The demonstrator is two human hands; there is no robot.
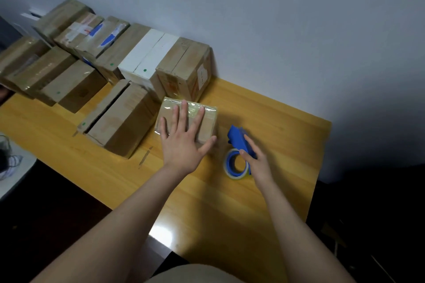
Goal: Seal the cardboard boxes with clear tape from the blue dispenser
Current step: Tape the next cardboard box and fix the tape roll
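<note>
Left grip [184, 145] is flat, fingers spread and straight, pressing on top of the small cardboard box [209, 122]. The palm hides much of the lid; glossy clear tape shows at its far edge. Right grip [257, 163] lies on the blue tape dispenser [236, 136], fingers straight, not curled round it. They hide its near side, with the thumb by the tape roll [238, 176].

The dispenser sits on the counter [276, 122] just right of the small box, not touching it. A larger box [119, 122] with a dark slit between its flaps stands just left of the small box. Rows of boxes [69, 30] run behind along the wall [276, 18]. The leftmost are blurred and cut by the frame edge, labels unreadable.

Bare wood lies right of the dispenser up to the counter's right edge, and toward the near edge. Past the right edge it is dark; cannot make anything out.
</note>
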